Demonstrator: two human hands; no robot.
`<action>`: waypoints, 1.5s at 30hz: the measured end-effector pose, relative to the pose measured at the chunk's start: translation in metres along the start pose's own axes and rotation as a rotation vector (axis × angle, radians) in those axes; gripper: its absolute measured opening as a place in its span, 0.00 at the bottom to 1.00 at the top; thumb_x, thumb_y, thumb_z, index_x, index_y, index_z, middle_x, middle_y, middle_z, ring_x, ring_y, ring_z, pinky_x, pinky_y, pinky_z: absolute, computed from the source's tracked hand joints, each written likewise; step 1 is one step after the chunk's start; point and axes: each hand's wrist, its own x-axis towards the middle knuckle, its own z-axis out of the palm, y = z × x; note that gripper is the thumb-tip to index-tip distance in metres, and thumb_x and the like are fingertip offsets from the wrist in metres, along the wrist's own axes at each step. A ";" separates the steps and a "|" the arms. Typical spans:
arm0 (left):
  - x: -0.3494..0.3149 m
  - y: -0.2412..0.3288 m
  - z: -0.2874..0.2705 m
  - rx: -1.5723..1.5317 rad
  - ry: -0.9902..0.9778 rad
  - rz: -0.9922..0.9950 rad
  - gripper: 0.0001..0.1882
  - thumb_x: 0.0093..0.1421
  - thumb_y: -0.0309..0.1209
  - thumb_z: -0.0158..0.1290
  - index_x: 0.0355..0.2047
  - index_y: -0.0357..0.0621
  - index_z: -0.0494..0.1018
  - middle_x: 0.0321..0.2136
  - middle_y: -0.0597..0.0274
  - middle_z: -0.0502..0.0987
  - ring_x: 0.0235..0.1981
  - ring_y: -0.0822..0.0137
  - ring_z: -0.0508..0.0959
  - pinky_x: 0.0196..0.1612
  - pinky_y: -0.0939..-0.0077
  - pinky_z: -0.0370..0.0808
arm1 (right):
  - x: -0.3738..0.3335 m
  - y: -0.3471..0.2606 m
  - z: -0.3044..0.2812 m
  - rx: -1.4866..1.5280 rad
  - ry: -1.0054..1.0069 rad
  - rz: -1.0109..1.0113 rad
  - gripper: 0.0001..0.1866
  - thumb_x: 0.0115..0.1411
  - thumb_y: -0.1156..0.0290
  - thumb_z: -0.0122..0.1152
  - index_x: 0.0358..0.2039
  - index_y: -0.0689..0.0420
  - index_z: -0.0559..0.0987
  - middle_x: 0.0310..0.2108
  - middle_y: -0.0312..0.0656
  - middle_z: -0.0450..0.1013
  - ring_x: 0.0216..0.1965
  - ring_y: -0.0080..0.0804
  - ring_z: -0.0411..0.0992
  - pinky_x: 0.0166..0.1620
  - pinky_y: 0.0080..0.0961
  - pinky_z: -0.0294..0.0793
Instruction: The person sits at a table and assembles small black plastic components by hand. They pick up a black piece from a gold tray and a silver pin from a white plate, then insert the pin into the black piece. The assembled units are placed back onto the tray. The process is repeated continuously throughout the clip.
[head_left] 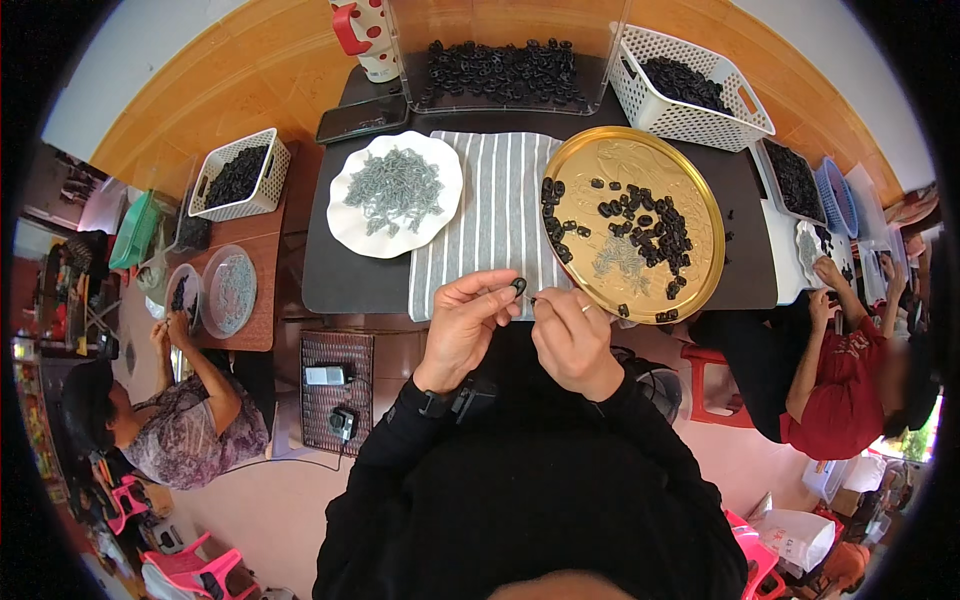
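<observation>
My left hand (pixel 466 328) pinches a small black oval plastic piece (pixel 519 285) between thumb and fingertips. Close beside it, my right hand (pixel 577 340) is closed in a pinch; a tiny dark tip shows at its fingertips, too small to name. Both hands hover over the near edge of a grey-and-white striped cloth (pixel 490 200). To the right, a round gold tray (pixel 600 150) holds many black pieces (pixel 660 235) and a small heap of thin silvery pieces (pixel 620 260). A white scalloped plate (pixel 345 225) on the left carries a pile of similar silvery pieces (pixel 395 188).
At the back stand a clear bin (pixel 505 105) and a white basket (pixel 690 110), both holding black parts. A phone (pixel 361 119) and a polka-dot cup (pixel 376 50) lie back left. Other people work at the left table (pixel 265 300) and at the right.
</observation>
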 end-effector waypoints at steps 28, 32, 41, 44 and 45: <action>-0.005 -0.008 0.001 -0.105 -0.038 -0.051 0.11 0.59 0.18 0.54 0.43 0.32 0.76 0.32 0.58 0.80 0.27 0.74 0.77 0.31 0.83 0.74 | 0.001 0.004 0.003 0.000 0.026 0.002 0.07 0.51 0.79 0.62 0.32 0.64 0.79 0.31 0.46 0.72 0.30 0.36 0.71 0.31 0.30 0.70; -0.004 -0.008 0.000 -0.094 -0.049 -0.053 0.11 0.60 0.18 0.53 0.44 0.33 0.77 0.33 0.57 0.80 0.29 0.73 0.78 0.33 0.82 0.75 | -0.006 -0.005 0.006 0.438 0.042 0.486 0.10 0.50 0.85 0.65 0.33 0.61 0.81 0.30 0.43 0.72 0.30 0.32 0.74 0.32 0.25 0.73; -0.005 -0.010 -0.001 -0.090 -0.061 -0.012 0.11 0.60 0.18 0.53 0.44 0.33 0.77 0.33 0.58 0.80 0.31 0.73 0.77 0.34 0.82 0.74 | -0.010 -0.002 0.009 0.940 0.073 0.767 0.07 0.56 0.84 0.62 0.36 0.64 0.81 0.32 0.38 0.76 0.30 0.20 0.74 0.34 0.15 0.72; -0.006 -0.011 -0.003 -0.049 -0.067 0.035 0.11 0.60 0.18 0.53 0.44 0.33 0.77 0.32 0.58 0.80 0.30 0.73 0.78 0.33 0.83 0.74 | -0.008 -0.004 0.006 1.132 0.052 0.957 0.06 0.57 0.83 0.61 0.35 0.64 0.81 0.29 0.38 0.77 0.30 0.19 0.74 0.34 0.15 0.73; -0.006 -0.012 -0.003 -0.025 -0.067 0.057 0.12 0.60 0.18 0.53 0.44 0.34 0.77 0.32 0.58 0.81 0.30 0.73 0.78 0.33 0.83 0.74 | -0.008 -0.004 0.006 1.196 0.061 1.016 0.05 0.58 0.83 0.61 0.35 0.64 0.81 0.29 0.38 0.77 0.29 0.19 0.74 0.34 0.15 0.73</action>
